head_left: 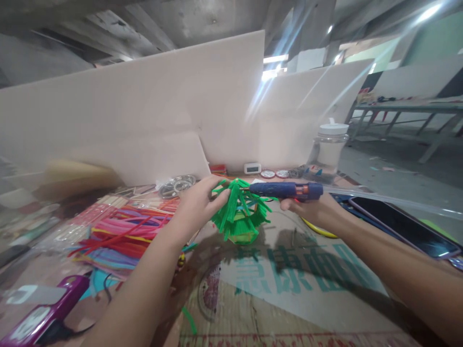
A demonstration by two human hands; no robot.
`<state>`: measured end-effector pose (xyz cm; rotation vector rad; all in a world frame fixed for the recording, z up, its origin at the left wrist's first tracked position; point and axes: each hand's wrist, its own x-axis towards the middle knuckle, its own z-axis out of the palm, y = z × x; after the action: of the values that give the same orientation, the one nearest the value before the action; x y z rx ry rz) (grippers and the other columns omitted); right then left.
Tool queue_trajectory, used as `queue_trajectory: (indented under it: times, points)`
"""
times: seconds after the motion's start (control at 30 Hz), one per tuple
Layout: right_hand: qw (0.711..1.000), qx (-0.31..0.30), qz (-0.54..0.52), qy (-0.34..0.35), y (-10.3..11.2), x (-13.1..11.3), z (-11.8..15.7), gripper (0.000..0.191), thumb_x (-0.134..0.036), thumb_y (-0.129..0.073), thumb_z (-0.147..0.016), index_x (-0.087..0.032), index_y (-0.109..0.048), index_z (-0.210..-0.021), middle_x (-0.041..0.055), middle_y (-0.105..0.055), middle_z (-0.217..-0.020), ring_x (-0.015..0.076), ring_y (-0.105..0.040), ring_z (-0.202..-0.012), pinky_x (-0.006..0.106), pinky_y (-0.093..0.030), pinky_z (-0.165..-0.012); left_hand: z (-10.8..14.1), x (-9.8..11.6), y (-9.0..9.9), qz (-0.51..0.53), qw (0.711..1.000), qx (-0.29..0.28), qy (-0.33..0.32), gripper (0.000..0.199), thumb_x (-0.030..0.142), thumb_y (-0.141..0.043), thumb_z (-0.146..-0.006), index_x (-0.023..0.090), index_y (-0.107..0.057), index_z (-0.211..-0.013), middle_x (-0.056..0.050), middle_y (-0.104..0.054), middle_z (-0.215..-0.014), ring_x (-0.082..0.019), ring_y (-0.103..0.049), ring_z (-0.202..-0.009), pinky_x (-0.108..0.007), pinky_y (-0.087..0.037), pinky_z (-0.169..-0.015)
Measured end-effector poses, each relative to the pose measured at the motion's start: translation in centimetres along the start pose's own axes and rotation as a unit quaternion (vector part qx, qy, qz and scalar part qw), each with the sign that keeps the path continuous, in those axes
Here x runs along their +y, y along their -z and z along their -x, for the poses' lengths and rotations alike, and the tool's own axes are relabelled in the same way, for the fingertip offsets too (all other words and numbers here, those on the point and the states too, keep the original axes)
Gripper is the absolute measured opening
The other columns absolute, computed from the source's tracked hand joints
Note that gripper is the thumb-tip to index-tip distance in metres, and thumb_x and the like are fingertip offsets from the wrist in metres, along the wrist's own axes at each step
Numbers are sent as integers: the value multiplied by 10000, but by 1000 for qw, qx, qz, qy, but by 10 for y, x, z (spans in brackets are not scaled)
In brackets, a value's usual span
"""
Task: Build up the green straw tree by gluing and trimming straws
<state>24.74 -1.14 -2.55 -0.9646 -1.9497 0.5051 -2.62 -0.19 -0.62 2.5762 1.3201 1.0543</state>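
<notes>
One green, layered, tree-like piece of fuzzy strips sits mid-table, its upper left side pinched between the thumb and fingers of the person's left hand. The right hand is closed around one dark-blue glue gun, whose tip points left at the top of the green piece; whether they touch, I can't tell from here. To the left is one heap of pink, red, yellow and blue fuzzy stems, too many to count, partly hidden by the left forearm. Nearer the edge lies one purple-handled tool. Behind the work I count one small white digital clock and two red-rimmed discs, then one clear bottle with a white lid. One dark-screened phone lies beyond the right forearm. Three pale upright boards block the view behind the table, two large and one smaller.
</notes>
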Motion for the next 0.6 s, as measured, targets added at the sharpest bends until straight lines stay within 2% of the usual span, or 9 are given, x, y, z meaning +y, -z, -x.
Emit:
queue_trajectory:
  times: [0.23,0.43,0.6]
  points:
    - [1000,-17,-21,1,-1,3,1,429,-490,-716,-821,-291,-727,-1200,35,-748,-1176,332,-629,-1187,465,-471,-1065,-1,-2,0,-8,1000,-1,4,273,323,-502,-951,180,-666,-1117,-51,-674,-990,-196,-608,-871,-309,-474,-857]
    - [999,-13,-35,-6,-3,-4,-1,408,-513,-723,-794,-266,-752,-1117,45,-769,-1102,309,-676,-1085,437,-504,-1025,1,-1,0,1,1000,0,2,259,306,-510,-954,184,-666,-1121,-49,-678,-1009,-189,-613,-895,-281,-491,-809]
    - [999,-13,-17,-27,-3,-5,-1,353,-496,-731,-773,-248,-762,-1022,46,-783,-916,308,-695,-995,445,-501,-1023,1,0,-1,1,1000,5,5,252,292,-518,-953,180,-669,-1122,-48,-682,-1012,-186,-615,-914,-268,-497,-792]
